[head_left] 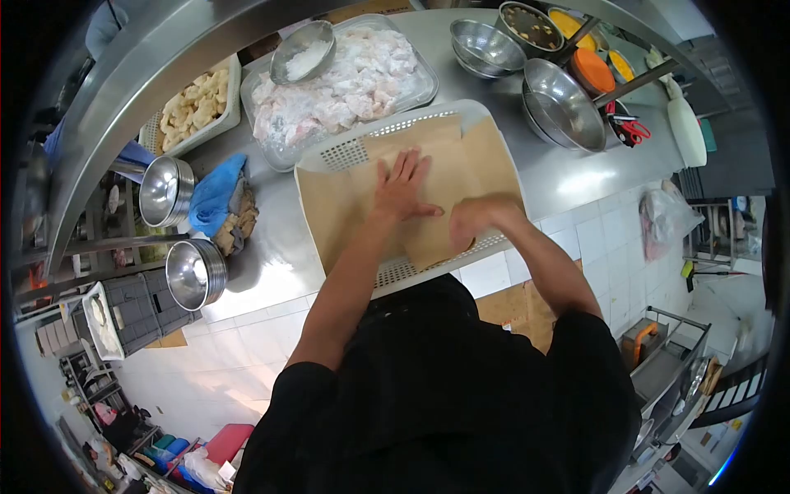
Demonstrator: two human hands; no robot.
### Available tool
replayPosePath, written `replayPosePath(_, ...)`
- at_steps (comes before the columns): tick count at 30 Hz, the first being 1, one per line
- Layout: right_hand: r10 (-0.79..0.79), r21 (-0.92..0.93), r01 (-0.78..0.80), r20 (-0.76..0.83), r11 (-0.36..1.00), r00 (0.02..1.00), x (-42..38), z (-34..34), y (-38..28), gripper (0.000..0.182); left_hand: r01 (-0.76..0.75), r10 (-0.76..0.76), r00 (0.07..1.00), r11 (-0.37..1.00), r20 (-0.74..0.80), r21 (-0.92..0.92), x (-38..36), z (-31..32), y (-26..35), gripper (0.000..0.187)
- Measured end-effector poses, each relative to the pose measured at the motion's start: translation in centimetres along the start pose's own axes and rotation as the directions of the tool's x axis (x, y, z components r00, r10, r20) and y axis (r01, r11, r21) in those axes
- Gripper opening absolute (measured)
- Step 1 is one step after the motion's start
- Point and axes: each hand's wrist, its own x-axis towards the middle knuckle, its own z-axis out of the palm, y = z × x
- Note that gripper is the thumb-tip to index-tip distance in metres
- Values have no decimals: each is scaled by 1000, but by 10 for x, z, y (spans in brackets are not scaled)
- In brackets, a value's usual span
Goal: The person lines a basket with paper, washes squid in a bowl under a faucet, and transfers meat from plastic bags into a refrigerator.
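A white perforated plastic basket (336,155) lies in front of me at the table's near edge, lined with brown paper (341,206). Flat on the paper, fingers spread, rests my left hand (401,188), holding nothing. My right hand (477,219) is closed, its fingers curled down at the paper's near right edge, beside the basket's near wall; its fingertips are partly hidden. Just behind the basket stands a clear plastic tub (424,78) of white-floured pieces (346,82), with a metal bowl (280,62) of white powder on it.
Metal bowls stand at left (196,272) and back right (568,107). A blue cloth (216,198) lies left of the basket. Farther back left is a basket of pale battered pieces (196,107). Red scissors (634,130) and a white bottle (685,123) are at right. A metal shelf rail (140,82) crosses overhead.
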Motion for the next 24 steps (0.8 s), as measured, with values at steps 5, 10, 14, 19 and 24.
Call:
replayPosePath(5,3,-47,-5,-53,999,999,-28,16,-14,58,-38,38,997,999,-73,-1,1,7,-4,114)
replayPosePath(10,-54,16,59,-226,998,973,-37,36,-7,73,-69,69,991,998,-117,3,-4,9,-6,110)
replayPosePath(14,40,-16,-42,-126,999,991,-43,29,-18,77,-116,117,991,993,-61,14,-5,6,-5,109)
replayPosePath(19,12,-23,-16,-138,1000,990,-24,12,7,71,-179,188,973,981,-137,75,1,18,-10,106)
replayPosePath(24,-580,-236,550,-533,801,616,-130,-89,-93,45,-149,155,987,980,-39,135,0,9,-3,107)
